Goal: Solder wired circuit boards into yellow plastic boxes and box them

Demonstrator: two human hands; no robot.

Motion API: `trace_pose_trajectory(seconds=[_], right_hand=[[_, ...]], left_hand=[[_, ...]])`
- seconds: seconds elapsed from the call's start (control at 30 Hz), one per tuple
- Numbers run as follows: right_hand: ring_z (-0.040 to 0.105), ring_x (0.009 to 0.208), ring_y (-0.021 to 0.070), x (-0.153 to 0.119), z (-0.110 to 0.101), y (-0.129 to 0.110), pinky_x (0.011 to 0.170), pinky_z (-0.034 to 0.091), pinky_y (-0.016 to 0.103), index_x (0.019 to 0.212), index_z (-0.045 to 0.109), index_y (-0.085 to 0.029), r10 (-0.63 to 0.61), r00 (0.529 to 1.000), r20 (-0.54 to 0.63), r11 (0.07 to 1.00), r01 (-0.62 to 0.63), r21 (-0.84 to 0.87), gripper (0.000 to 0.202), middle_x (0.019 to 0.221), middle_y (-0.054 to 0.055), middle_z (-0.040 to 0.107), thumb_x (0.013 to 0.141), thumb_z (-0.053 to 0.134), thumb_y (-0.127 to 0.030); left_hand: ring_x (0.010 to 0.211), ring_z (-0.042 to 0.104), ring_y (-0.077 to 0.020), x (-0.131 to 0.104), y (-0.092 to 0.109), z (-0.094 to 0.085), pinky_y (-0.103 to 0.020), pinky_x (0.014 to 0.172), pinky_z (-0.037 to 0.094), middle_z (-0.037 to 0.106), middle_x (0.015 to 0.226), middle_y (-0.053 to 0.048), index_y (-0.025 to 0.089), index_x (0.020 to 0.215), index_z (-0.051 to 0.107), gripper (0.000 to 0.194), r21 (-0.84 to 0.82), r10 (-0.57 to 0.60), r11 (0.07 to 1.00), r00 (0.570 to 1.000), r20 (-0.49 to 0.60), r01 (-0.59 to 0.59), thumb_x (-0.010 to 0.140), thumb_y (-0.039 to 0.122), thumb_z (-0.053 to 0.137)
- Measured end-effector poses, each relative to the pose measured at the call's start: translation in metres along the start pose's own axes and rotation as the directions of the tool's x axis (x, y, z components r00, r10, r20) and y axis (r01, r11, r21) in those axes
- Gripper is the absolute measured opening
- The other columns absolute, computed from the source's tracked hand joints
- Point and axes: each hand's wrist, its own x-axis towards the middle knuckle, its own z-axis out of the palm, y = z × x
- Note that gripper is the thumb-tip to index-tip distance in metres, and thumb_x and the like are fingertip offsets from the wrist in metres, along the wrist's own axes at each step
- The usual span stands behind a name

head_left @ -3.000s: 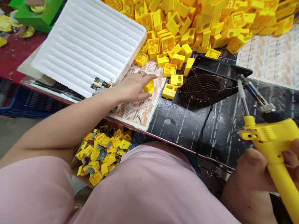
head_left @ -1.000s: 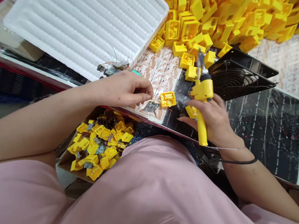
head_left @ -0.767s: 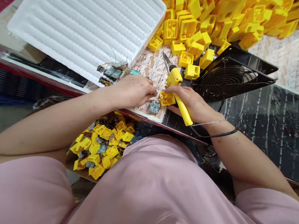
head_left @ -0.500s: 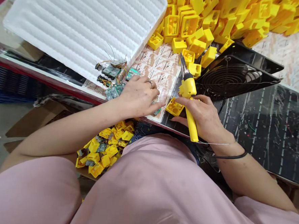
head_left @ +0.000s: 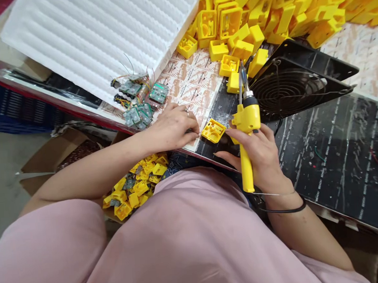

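My right hand is wrapped around a yellow soldering gun, whose metal tip points up and away from me; its thumb and a finger stretch to the left. Just left of it a small open yellow housing lies face up at the table edge. My left hand rests on the patterned sheet with fingers curled and thumb pressed in. A dark bit shows between finger and thumb, mostly hidden. Beyond that hand are green circuit boards with thin wires, some heaped by the white foam tray.
A big pile of yellow housings covers the back of the table. A black fan stands right of the soldering gun. Below the table edge, a box of yellow housings with boards sits by my lap. Cardboard flaps stick out at left.
My left hand has drawn slightly toward me and its fingers have curled; the green board edge under the thumb no longer shows. The soldering gun has shifted right and nearer me. The view has moved somewhat.
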Motion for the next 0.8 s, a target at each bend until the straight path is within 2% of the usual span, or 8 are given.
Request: trace_pose_trajectory(seconds=[0.1,0.2,0.27,0.37,0.47,0.57,0.67,0.8], right_hand=[[0.069,0.106,0.0282,0.013,0.012,-0.010,0.098,0.048,0.044,0.132,0.062,-0.024,0.031,0.999,0.020,0.994,-0.029,-0.110,0.048,0.100,0.007,0.077,0.098,0.069,-0.057],[0.067,0.099,0.0267,0.025,0.023,-0.016,0.093,0.045,0.044,0.135,0.061,-0.026,0.056,0.994,0.095,0.983,-0.039,-0.177,0.038,0.104,0.008,0.078,0.104,0.063,-0.048],[0.067,0.098,0.0246,0.030,0.026,-0.013,0.095,0.045,0.042,0.137,0.060,-0.026,0.030,0.985,0.168,0.993,-0.011,-0.116,0.032,0.104,0.007,0.078,0.106,0.059,-0.034],[0.068,0.107,0.0224,0.029,0.021,-0.004,0.111,0.042,0.043,0.142,0.055,-0.027,-0.052,0.974,0.223,0.994,0.029,0.106,0.036,0.112,0.005,0.077,0.106,0.053,-0.021],[0.067,0.113,0.0258,0.026,0.013,0.001,0.118,0.038,0.047,0.145,0.050,-0.027,-0.019,0.982,0.188,0.992,-0.005,0.124,0.043,0.119,0.006,0.075,0.103,0.062,-0.032],[0.066,0.109,0.0297,0.027,0.015,-0.005,0.104,0.043,0.045,0.139,0.054,-0.025,0.061,0.993,0.099,0.997,-0.057,-0.046,0.048,0.107,0.008,0.075,0.099,0.069,-0.048],[0.066,0.097,0.0272,0.029,0.026,-0.013,0.094,0.042,0.043,0.136,0.057,-0.024,0.080,0.992,0.094,0.987,-0.065,-0.144,0.040,0.100,0.006,0.075,0.101,0.065,-0.042],[0.070,0.089,0.0206,0.026,0.025,-0.011,0.103,0.047,0.043,0.137,0.056,-0.024,-0.014,0.994,0.106,0.998,0.008,0.055,0.034,0.100,0.003,0.076,0.104,0.061,-0.027]], left_hand=[[0.103,0.068,-0.0257,-0.006,-0.009,-0.004,-0.049,0.106,0.041,0.082,0.098,-0.004,0.025,0.097,0.081,0.026,-0.120,-0.055,0.992,0.997,-0.056,0.048,0.094,0.036,0.059],[0.099,0.069,-0.0242,-0.011,-0.015,-0.006,-0.046,0.103,0.044,0.082,0.094,-0.004,0.025,0.099,0.082,0.029,-0.145,-0.103,0.986,0.984,-0.148,0.082,0.096,0.038,0.057],[0.097,0.070,-0.0240,-0.013,-0.016,-0.005,-0.043,0.100,0.046,0.082,0.092,-0.004,0.023,0.098,0.082,0.029,-0.141,-0.116,0.986,0.974,-0.194,0.089,0.096,0.037,0.057],[0.084,0.070,-0.0202,-0.017,-0.016,-0.003,-0.034,0.087,0.050,0.079,0.086,-0.004,0.019,0.098,0.080,0.027,-0.215,-0.142,0.972,0.963,-0.229,0.092,0.092,0.037,0.061],[0.077,0.069,-0.0170,-0.018,-0.015,0.000,-0.029,0.077,0.050,0.078,0.082,-0.002,0.018,0.092,0.077,0.024,-0.270,-0.143,0.960,0.954,-0.262,0.070,0.090,0.034,0.060],[0.077,0.070,-0.0166,-0.016,-0.013,0.004,-0.029,0.079,0.050,0.078,0.081,-0.001,0.019,0.088,0.077,0.024,-0.267,-0.103,0.963,0.947,-0.304,0.019,0.089,0.034,0.059],[0.075,0.069,-0.0153,-0.013,-0.011,0.007,-0.029,0.081,0.051,0.077,0.078,0.000,0.018,0.085,0.076,0.023,-0.274,-0.074,0.961,0.942,-0.328,-0.019,0.088,0.032,0.057],[0.076,0.071,-0.0157,-0.010,-0.009,0.010,-0.030,0.080,0.050,0.078,0.079,0.000,0.019,0.089,0.077,0.026,-0.287,-0.054,0.957,0.953,-0.299,-0.036,0.089,0.033,0.056]])
